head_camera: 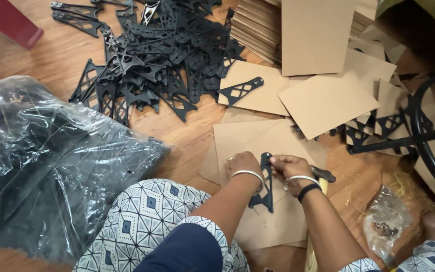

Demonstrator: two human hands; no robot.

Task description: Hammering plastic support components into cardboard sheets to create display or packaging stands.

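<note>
My left hand [241, 164] and my right hand [289, 167] both grip one black triangular metal bracket [265, 194] over a sheet of brown cardboard [258, 143] on the wooden floor. The left hand holds its upper left side. The right hand pinches its top end and also holds a dark-handled tool [323, 174] that sticks out to the right. Both wrists carry silver bangles; the right has a black band too.
A big heap of the same black brackets [152, 55] lies at the top. A plastic bag of dark parts [46, 161] sits left. Cardboard sheets [328, 100] and a stack [258, 25] lie upper right, a black metal frame [419, 131] right, a small clear bag [386, 226] lower right.
</note>
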